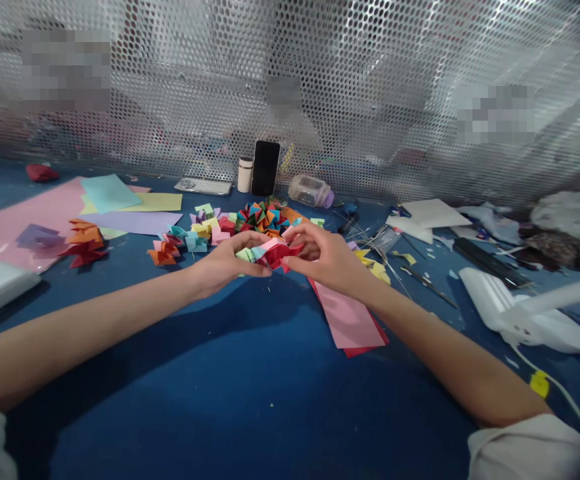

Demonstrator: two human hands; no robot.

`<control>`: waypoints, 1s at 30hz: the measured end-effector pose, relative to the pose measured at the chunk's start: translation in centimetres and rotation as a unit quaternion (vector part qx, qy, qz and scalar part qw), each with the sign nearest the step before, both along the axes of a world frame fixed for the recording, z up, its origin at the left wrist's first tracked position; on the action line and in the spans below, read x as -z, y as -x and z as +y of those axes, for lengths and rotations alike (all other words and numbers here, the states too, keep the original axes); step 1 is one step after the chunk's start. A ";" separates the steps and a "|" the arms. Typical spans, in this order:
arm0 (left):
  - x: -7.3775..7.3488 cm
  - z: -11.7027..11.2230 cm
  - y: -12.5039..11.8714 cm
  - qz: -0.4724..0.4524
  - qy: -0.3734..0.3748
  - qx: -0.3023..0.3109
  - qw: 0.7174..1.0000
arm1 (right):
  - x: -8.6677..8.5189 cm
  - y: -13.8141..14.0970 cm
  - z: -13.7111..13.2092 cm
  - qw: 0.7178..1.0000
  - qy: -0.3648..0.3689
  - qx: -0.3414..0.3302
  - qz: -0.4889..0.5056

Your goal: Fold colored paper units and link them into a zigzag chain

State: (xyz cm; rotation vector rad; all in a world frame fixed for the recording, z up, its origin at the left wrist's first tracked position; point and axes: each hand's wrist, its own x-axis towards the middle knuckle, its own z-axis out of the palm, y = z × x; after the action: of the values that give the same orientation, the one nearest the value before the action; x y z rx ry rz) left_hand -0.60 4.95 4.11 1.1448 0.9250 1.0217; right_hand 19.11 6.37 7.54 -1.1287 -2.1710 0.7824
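Observation:
My left hand [230, 261] and my right hand [331, 261] meet above the blue table, with a string of folded origami paper pieces [274, 255] between them. Green and teal folds lie at the left hand's fingers, pink and red ones toward the right. Both hands pinch it between thumb and fingers; the fingertips partly cover it. Just behind, a many-coloured origami cluster [261, 217] rests on the table. More folded pieces [203, 230] lie to its left, among them an orange one [164, 253]. Under my right wrist are pink paper strips [347, 313] over red ones.
A phone [266, 168] stands upright beside a small white bottle [245, 175] against the perforated metal screen. A clear jar [311, 191] lies on its side. Coloured sheets [135, 222] spread at left. At right are a white lamp [525, 313], a black case [490, 261] and scraps.

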 end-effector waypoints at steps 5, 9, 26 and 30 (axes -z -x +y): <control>0.2 0.1 0.1 0.026 -0.009 0.052 0.998 | 0.5 -0.1 1.0 0.999 -0.040 0.009 0.000; 0.6 0.4 0.3 0.046 -0.048 0.065 0.996 | 1.0 -0.2 1.5 0.999 -0.033 0.022 0.010; 2.7 -0.3 -0.7 0.020 0.008 -0.016 1.000 | 0.3 -0.4 0.1 0.922 -0.341 -0.125 -0.133; 3.2 -0.1 -0.6 0.004 0.001 -0.001 1.000 | 0.6 -0.2 -0.7 0.865 -0.353 -0.140 -0.328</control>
State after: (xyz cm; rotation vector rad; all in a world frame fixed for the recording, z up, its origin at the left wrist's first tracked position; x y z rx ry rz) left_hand 0.04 4.82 0.93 1.1474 0.9340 1.0181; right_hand 19.35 5.65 6.90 -0.7377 -2.8492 -0.3948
